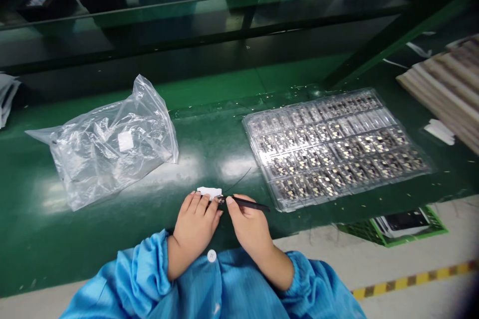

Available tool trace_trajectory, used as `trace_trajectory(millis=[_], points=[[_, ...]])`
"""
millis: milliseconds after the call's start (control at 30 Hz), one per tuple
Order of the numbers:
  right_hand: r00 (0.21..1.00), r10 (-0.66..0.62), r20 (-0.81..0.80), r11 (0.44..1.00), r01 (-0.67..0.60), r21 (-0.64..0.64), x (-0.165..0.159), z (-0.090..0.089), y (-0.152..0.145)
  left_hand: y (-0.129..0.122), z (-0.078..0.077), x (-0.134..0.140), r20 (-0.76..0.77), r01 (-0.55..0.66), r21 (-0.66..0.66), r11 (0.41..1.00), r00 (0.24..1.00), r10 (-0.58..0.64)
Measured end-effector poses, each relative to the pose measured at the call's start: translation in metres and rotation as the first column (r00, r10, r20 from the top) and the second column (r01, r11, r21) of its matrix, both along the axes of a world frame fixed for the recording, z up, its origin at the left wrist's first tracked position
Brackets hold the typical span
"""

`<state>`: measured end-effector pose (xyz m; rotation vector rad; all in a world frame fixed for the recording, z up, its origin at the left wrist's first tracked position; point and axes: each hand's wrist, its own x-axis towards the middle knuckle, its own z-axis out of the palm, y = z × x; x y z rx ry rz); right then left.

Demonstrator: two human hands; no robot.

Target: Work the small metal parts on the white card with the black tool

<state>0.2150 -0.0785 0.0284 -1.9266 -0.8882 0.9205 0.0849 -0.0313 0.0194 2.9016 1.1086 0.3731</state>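
Observation:
At the front edge of the green table, my right hand [251, 224] is closed around black tweezers [253, 204], whose tip points left. Just beyond that tip lies a small electronic part [220, 200] with shiny metal spots. My left hand [197, 220] holds this part down, fingers close together and thumb beside it. Under or just behind the left fingertips is a white piece [210, 192], partly covered by them. A thin dark wire or hair [239, 179] runs up and right from the part. The fingers hide much of what they hold.
On the right lies a clear plastic tray [337, 144] with rows of small electronic parts. A clear plastic bag [116, 144] rests on the left. Cardboard sheets [449, 84] are stacked at far right. Below the table edge is a green crate [415, 244]. A green post [389, 30] rises behind.

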Motion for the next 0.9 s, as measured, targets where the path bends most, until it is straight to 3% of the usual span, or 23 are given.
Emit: trace_trajectory(millis=[367, 700, 900], points=[[0.992, -0.081, -0.097, 0.997, 0.080, -0.013, 0.0016, -0.0051, -0.0033, -0.0012, -0.0006, -0.0027, 0.022, 0.004, -0.003, 1.000, 1.000, -0.004], [0.985, -0.087, -0.146, 0.996, 0.090, 0.012, 0.0024, -0.0065, -0.0032, -0.0002, 0.0039, 0.0048, -0.093, -0.007, -0.011, 1.000, 0.996, 0.006], [0.982, -0.089, -0.165, 0.996, 0.090, -0.003, 0.0030, -0.0077, -0.0029, 0.0015, -0.0001, 0.0017, -0.022, -0.007, -0.039, 0.999, 1.000, 0.006]])
